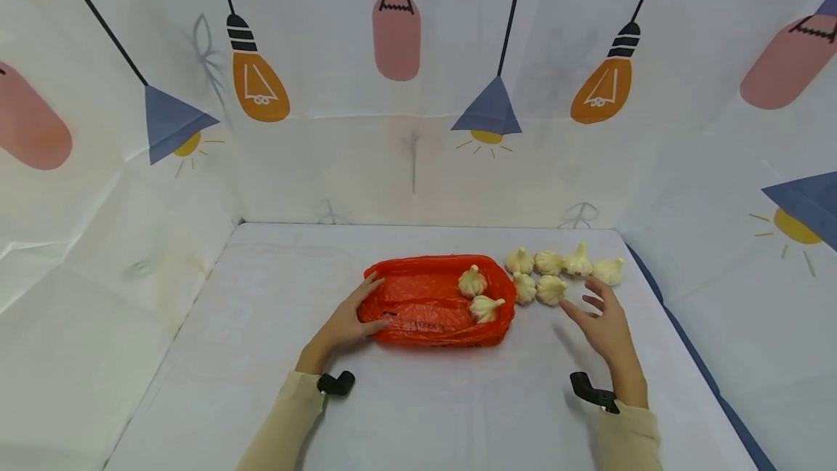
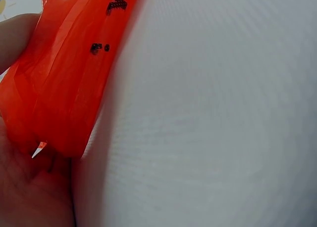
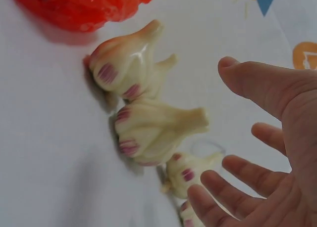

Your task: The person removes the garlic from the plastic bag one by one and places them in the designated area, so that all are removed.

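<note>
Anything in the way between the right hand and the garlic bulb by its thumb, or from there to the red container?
Nothing visible stands between the right hand and that garlic bulb. Straight across to the red container, another bulb sits in between, beside the container's rim.

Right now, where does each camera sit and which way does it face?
Head: on the head, forward and down at the white table; left hand, right hand and beige sleeves show.
Left wrist: on that wrist, at the red plastic-covered container; part of the left hand shows.
Right wrist: on that wrist, at cream garlic bulbs; right hand shows.
Head and right wrist share the bulbs.
</note>
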A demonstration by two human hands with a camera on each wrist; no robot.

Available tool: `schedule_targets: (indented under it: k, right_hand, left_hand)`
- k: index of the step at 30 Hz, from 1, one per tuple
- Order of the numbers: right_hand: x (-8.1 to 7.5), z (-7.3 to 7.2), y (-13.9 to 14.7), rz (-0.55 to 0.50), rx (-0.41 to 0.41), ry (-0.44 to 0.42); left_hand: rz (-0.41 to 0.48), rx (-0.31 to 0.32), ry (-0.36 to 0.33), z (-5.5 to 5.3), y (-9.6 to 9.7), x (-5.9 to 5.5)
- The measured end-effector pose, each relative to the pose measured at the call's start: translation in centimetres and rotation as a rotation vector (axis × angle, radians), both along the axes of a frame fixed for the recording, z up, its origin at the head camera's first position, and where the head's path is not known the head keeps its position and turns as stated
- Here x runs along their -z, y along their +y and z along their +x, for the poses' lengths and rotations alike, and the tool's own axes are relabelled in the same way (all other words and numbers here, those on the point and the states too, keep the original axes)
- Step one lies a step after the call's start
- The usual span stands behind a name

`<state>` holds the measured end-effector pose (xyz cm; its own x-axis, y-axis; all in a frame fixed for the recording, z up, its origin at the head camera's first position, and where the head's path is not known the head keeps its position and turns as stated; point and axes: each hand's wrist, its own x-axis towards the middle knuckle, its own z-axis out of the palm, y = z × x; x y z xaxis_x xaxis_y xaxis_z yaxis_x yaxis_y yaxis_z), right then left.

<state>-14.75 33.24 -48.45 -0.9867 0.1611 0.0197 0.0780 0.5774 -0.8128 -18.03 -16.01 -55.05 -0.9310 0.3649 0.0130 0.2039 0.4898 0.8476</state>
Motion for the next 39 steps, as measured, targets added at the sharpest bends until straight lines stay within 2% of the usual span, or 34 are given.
schedule_targets:
  k: [4,14,20,27,33,39]
  right_hand:
    - [-1.0,0.1,-0.5,0.033,-0.027,0.014]
    - [-3.7,0.1,-1.7,0.042,-0.108,0.013]
    - [-5.0,0.0,-3.5,0.009,-0.146,0.034]
    - [-5.1,-0.8,-6.4,-0.063,-0.247,0.058]
    - [-4.6,-1.0,-8.5,-0.099,-0.326,0.07]
    - [-5.0,-1.1,-10.4,-0.096,-0.342,0.058]
  left_hand:
    - [0.0,0.001,0.001,0.0,-0.1,0.0]
    - [-0.001,-0.003,-0.021,0.0,0.2,-0.2]
    - [-0.018,0.007,-0.025,0.0,0.2,-0.5]
    - [-0.009,-0.007,-0.012,-0.3,-0.2,-0.6]
    - [-0.023,0.019,-0.017,-0.2,-0.3,-0.1]
    - [-0.001,0.008,-0.026,-0.2,0.0,0.1]
